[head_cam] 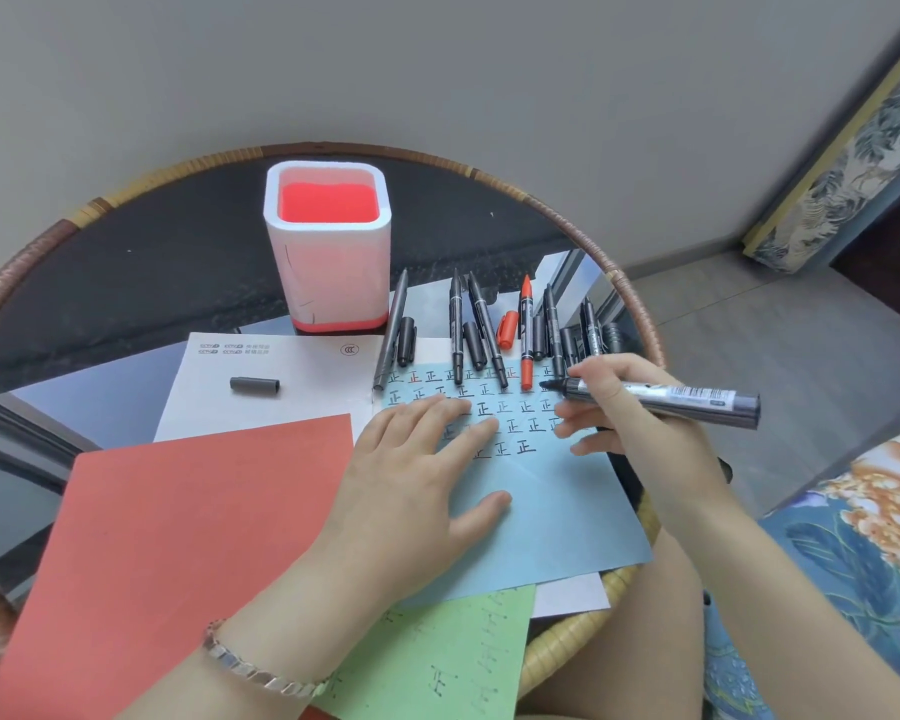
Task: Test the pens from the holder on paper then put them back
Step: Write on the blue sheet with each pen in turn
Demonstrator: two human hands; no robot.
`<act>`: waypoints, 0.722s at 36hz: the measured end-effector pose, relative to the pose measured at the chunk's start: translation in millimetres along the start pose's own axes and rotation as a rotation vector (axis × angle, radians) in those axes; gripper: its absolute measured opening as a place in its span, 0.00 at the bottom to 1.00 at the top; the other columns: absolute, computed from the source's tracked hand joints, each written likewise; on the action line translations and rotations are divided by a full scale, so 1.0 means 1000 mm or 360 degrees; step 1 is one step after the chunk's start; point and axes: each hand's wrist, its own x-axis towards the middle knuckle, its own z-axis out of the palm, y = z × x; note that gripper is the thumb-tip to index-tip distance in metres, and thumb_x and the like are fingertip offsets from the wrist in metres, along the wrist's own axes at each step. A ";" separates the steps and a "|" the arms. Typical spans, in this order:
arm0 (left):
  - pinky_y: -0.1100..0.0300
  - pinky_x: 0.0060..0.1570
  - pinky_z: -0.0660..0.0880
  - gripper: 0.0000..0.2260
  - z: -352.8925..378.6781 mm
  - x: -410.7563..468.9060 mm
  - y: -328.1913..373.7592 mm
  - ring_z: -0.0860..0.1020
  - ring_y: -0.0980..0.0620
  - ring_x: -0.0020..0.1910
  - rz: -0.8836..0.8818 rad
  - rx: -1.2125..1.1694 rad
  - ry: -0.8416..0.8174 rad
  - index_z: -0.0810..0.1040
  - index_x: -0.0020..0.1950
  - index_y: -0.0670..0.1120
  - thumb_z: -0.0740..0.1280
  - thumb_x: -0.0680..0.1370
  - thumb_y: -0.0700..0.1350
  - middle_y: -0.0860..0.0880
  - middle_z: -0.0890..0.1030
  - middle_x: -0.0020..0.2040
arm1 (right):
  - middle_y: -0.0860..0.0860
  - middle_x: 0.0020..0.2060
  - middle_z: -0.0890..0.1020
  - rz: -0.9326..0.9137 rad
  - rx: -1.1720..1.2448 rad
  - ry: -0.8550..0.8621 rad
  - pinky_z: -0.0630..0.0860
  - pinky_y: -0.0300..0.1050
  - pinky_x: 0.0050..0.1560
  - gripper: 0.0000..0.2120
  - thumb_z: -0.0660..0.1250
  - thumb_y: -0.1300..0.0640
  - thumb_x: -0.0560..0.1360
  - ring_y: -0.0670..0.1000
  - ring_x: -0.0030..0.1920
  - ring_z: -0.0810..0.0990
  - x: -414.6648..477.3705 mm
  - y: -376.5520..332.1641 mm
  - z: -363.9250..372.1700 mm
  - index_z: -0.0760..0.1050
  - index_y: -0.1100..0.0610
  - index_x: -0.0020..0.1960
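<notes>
A white pen holder (328,252) with a red inside stands at the back of the round table, with no pens in it. Several uncapped pens (484,330), black ones and a red one (526,335), lie in a row along the top of a light blue paper (557,511) covered with rows of written marks. My left hand (417,470) lies flat on the blue paper, fingers spread. My right hand (624,413) grips a thick black marker (666,400), its tip just above the paper's upper right part. A loose black cap (254,384) lies on the white sheet.
A red sheet (178,537), a white sheet (281,376) and a green sheet (448,662) overlap around the blue one. Loose caps lie among the pens. The glass table has a woven rattan rim (640,324). Patterned fabric (863,537) is at the right.
</notes>
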 end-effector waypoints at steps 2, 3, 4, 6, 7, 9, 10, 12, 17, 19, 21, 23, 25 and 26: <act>0.56 0.61 0.58 0.24 0.000 0.000 0.000 0.72 0.49 0.61 -0.0001 0.0002 -0.0008 0.77 0.60 0.53 0.57 0.70 0.62 0.51 0.78 0.60 | 0.51 0.25 0.81 -0.0036 -0.0105 0.0099 0.75 0.37 0.28 0.10 0.69 0.50 0.69 0.47 0.26 0.78 0.001 0.004 0.002 0.76 0.56 0.36; 0.56 0.61 0.59 0.24 0.000 0.000 0.000 0.72 0.49 0.61 -0.0004 0.0004 -0.0010 0.77 0.60 0.53 0.57 0.70 0.62 0.51 0.78 0.61 | 0.51 0.22 0.79 -0.0062 -0.0150 0.0164 0.73 0.36 0.27 0.12 0.70 0.51 0.69 0.47 0.24 0.77 0.001 0.007 0.003 0.74 0.56 0.33; 0.56 0.61 0.59 0.24 0.000 0.000 0.000 0.72 0.49 0.61 -0.0006 0.0007 -0.0011 0.77 0.60 0.53 0.57 0.70 0.62 0.51 0.78 0.61 | 0.51 0.20 0.78 -0.0086 -0.0188 0.0232 0.71 0.35 0.26 0.14 0.71 0.51 0.69 0.47 0.22 0.75 0.001 0.010 0.005 0.72 0.56 0.30; 0.55 0.61 0.59 0.24 0.000 0.001 0.001 0.73 0.48 0.61 -0.0006 0.0018 -0.0010 0.77 0.60 0.53 0.57 0.70 0.62 0.52 0.78 0.62 | 0.50 0.17 0.74 -0.0119 -0.0264 0.0345 0.70 0.36 0.26 0.18 0.71 0.53 0.70 0.46 0.20 0.72 0.002 0.018 0.009 0.68 0.56 0.26; 0.55 0.61 0.59 0.24 0.000 0.001 0.001 0.74 0.48 0.61 -0.0002 0.0024 -0.0007 0.78 0.59 0.53 0.57 0.70 0.62 0.51 0.78 0.61 | 0.50 0.16 0.73 -0.0131 -0.0316 0.0389 0.70 0.38 0.27 0.19 0.71 0.54 0.70 0.45 0.19 0.70 0.003 0.022 0.011 0.67 0.57 0.25; 0.55 0.60 0.59 0.24 0.000 0.001 0.001 0.74 0.48 0.61 0.0003 0.0029 -0.0006 0.78 0.59 0.52 0.57 0.70 0.62 0.51 0.78 0.61 | 0.49 0.15 0.71 -0.0161 -0.0407 0.0457 0.69 0.41 0.31 0.20 0.69 0.56 0.71 0.45 0.19 0.69 0.005 0.029 0.012 0.66 0.57 0.24; 0.55 0.61 0.59 0.24 0.000 0.000 0.001 0.73 0.48 0.61 0.0003 0.0029 -0.0007 0.78 0.59 0.52 0.57 0.70 0.62 0.51 0.78 0.61 | 0.49 0.15 0.70 -0.0175 -0.0419 0.0482 0.68 0.42 0.33 0.20 0.68 0.57 0.71 0.45 0.20 0.68 0.006 0.031 0.013 0.65 0.57 0.24; 0.55 0.61 0.58 0.24 0.000 0.001 0.000 0.73 0.48 0.61 0.0009 0.0028 -0.0011 0.77 0.60 0.52 0.57 0.70 0.62 0.51 0.78 0.62 | 0.48 0.15 0.70 -0.0180 -0.0426 0.0513 0.68 0.42 0.34 0.19 0.67 0.60 0.71 0.44 0.20 0.67 0.007 0.032 0.013 0.65 0.58 0.24; 0.55 0.61 0.58 0.23 0.001 0.001 0.000 0.68 0.50 0.62 0.0020 -0.0007 0.0003 0.77 0.59 0.52 0.58 0.70 0.61 0.50 0.77 0.62 | 0.50 0.17 0.72 -0.0203 -0.0494 0.0467 0.69 0.41 0.32 0.18 0.66 0.61 0.70 0.45 0.21 0.68 0.006 0.034 0.012 0.66 0.59 0.24; 0.55 0.61 0.59 0.23 0.001 0.001 0.000 0.71 0.49 0.62 0.0014 0.0000 0.0003 0.77 0.59 0.52 0.58 0.70 0.61 0.50 0.78 0.62 | 0.52 0.18 0.73 -0.0231 -0.0572 0.0446 0.69 0.42 0.33 0.17 0.67 0.61 0.70 0.47 0.23 0.69 0.006 0.034 0.013 0.67 0.60 0.24; 0.55 0.61 0.59 0.23 0.000 0.001 0.001 0.72 0.47 0.62 0.0007 0.0007 -0.0003 0.78 0.59 0.52 0.58 0.70 0.61 0.50 0.78 0.62 | 0.58 0.21 0.74 -0.0260 -0.0624 0.0466 0.69 0.43 0.35 0.17 0.67 0.61 0.69 0.51 0.26 0.69 0.005 0.034 0.014 0.66 0.62 0.25; 0.55 0.61 0.58 0.23 0.000 0.001 0.002 0.73 0.47 0.62 0.0001 0.0015 -0.0012 0.78 0.59 0.52 0.58 0.70 0.61 0.50 0.78 0.62 | 0.60 0.22 0.73 -0.0272 -0.0620 0.0481 0.69 0.44 0.36 0.16 0.67 0.61 0.69 0.53 0.27 0.70 0.005 0.035 0.015 0.65 0.62 0.25; 0.55 0.61 0.58 0.23 -0.001 0.001 0.002 0.73 0.47 0.62 -0.0004 0.0018 -0.0024 0.77 0.59 0.52 0.58 0.70 0.61 0.50 0.77 0.62 | 0.59 0.22 0.71 -0.0258 -0.0616 0.0485 0.67 0.44 0.35 0.16 0.66 0.58 0.67 0.53 0.27 0.69 0.004 0.035 0.014 0.64 0.61 0.25; 0.55 0.61 0.58 0.23 -0.001 0.001 0.002 0.73 0.47 0.62 -0.0008 0.0018 -0.0030 0.77 0.59 0.52 0.58 0.70 0.61 0.50 0.77 0.62 | 0.57 0.21 0.69 -0.0242 -0.0608 0.0489 0.66 0.44 0.34 0.15 0.65 0.57 0.65 0.53 0.26 0.68 0.004 0.035 0.014 0.63 0.60 0.25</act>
